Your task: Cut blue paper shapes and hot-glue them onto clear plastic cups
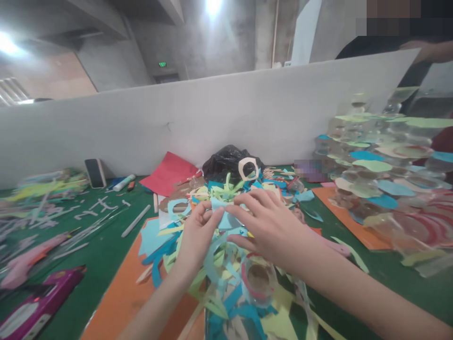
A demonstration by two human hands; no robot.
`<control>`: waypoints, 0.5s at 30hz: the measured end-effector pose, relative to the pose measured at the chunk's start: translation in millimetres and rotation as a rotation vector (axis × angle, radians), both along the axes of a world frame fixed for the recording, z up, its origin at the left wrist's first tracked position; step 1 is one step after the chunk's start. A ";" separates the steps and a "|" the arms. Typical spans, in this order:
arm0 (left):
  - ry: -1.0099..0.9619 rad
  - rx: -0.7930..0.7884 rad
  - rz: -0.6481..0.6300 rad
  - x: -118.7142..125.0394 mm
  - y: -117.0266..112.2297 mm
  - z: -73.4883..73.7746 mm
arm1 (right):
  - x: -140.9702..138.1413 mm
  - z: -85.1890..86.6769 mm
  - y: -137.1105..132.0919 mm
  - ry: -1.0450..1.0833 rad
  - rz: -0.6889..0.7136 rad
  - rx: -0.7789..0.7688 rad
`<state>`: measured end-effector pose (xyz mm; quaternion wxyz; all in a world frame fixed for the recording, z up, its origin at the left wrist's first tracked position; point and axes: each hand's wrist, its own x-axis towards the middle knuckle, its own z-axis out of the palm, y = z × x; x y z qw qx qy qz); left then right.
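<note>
My left hand pinches a small piece of light blue paper between thumb and fingers. My right hand comes in from the right with its fingers apart, its index fingertip at the edge of that same piece. Beneath both hands lies a heap of blue, green and yellow paper scraps. A clear plastic cup with a red rim rests in the heap below my right hand. Beyond the fingers is a cream paper ring in front of a black plastic bag.
A tiered structure of clear cups and coloured paper stands at right on an orange sheet. At left are a pink glue gun, a purple box-like device, a white stick and a phone. A white panel spans the back.
</note>
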<state>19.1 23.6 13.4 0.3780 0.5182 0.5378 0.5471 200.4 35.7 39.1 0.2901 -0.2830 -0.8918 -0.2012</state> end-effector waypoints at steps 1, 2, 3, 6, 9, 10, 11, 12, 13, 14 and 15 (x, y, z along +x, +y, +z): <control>-0.004 0.006 0.012 0.5 -1.0 1.3 | -4.7 -1.1 1.9 -0.005 0.003 -0.008; -0.008 0.009 0.018 1.1 -1.8 2.3 | -8.1 -2.3 4.0 -0.004 0.011 -0.010; -0.013 0.010 0.020 1.6 -2.4 3.0 | -10.3 -3.4 6.1 0.002 0.018 -0.008; -0.022 0.019 0.011 3.2 -3.0 3.4 | -11.0 -5.3 11.2 0.005 0.023 -0.005; -0.034 0.020 -0.003 4.7 -3.3 2.6 | -7.7 -4.6 12.6 -0.015 0.031 0.021; -0.035 0.020 0.004 5.1 -3.4 2.2 | -6.5 -4.0 12.4 -0.015 0.040 0.035; -0.034 0.021 0.019 5.4 -3.6 1.7 | -5.5 -3.5 12.2 -0.009 0.047 0.047; -0.028 0.022 0.039 5.5 -3.8 1.0 | -4.6 -3.0 11.9 0.000 0.049 0.055; -0.017 0.019 0.061 5.4 -3.9 0.2 | -3.9 -2.7 11.7 0.013 0.050 0.061; -0.002 0.015 0.083 5.1 -3.9 -0.7 | -3.2 -2.5 11.5 0.029 0.050 0.059; 0.013 0.011 0.101 4.8 -3.8 -1.6 | -2.6 -2.3 11.3 0.053 0.053 0.050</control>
